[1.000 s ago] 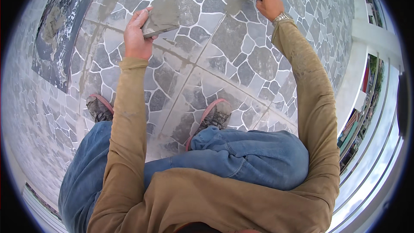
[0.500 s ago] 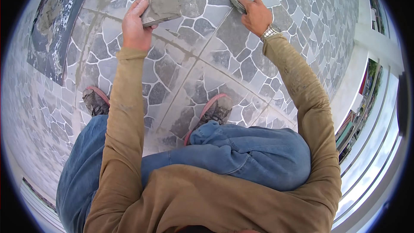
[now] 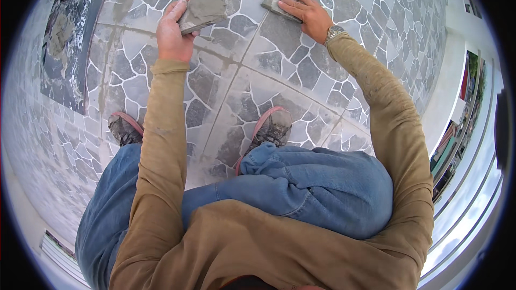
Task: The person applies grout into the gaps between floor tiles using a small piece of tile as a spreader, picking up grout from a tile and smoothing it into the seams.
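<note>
My left hand (image 3: 174, 32) is closed on the near left edge of a small flat board (image 3: 189, 28), its thumb on top. Wet grey grout (image 3: 206, 1) lies heaped on that board. Farther right, my right hand (image 3: 313, 19) has its fingers laid over a flat grey-smeared pad (image 3: 279, 1) and seems to press it against the stone-patterned floor tiles (image 3: 295, 35). The pad sits close to a straight tile joint (image 3: 248, 48). Its exact kind is hard to make out under the grout.
A dark sheet with a pile of grey grout (image 3: 60, 35) lies on the floor at the far left. My shoes (image 3: 272, 128) and bent knees are close below my hands. A white ledge and railing (image 3: 459, 59) run along the right side.
The right hand has turned the pad from a steep tilt to nearly flat on the tiles and shifted it slightly left. My left hand still holds the board of grout.
</note>
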Motion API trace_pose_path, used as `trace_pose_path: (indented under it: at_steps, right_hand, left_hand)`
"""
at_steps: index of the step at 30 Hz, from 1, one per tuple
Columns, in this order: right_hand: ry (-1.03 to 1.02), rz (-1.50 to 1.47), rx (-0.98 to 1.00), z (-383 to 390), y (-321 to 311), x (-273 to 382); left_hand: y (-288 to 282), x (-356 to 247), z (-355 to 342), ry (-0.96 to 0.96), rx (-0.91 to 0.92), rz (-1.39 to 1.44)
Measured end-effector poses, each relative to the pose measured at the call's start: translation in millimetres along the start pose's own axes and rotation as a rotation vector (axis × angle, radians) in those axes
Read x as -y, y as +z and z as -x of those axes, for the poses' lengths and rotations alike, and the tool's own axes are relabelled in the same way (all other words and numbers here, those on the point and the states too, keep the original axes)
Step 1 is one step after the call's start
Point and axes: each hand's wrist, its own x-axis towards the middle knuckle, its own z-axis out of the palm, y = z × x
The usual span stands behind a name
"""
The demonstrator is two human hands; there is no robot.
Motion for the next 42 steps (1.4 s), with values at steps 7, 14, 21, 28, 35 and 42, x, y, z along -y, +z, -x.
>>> trace_pose_path:
  at_steps: [7,14,21,28,35,42]
  right_hand:
    - [0.448,-0.456,0.05,38.3,-48.7,20.0]
    - [0.741,-1.253,-0.483,9.3,-117.1,108.9]
    - [0.333,-0.656,-0.433,-2.4,-116.4,117.6]
    - [0.342,-0.486,-0.384,-4.7,-96.6,65.3]
    - [0.85,-1.903,-0.27,0.2,-144.7,51.4]
    - [0.922,-1.95,-0.231,-10.3,-133.2,67.2]
  left_hand:
    - [18.8,-2.8,8.8,-0.08,-0.001,-0.085]
    - [83.7,48.6,46.1,-0.442,0.022,0.279]
    - [88.2,25.8,55.7,-0.182,0.046,0.176]
    - [66.1,25.4,46.3,-0.058,0.133,0.218]
    - [43.8,9.2,26.5,0.202,0.225,-0.066]
    - [58.9,6.6,32.6,0.397,0.245,-0.217]
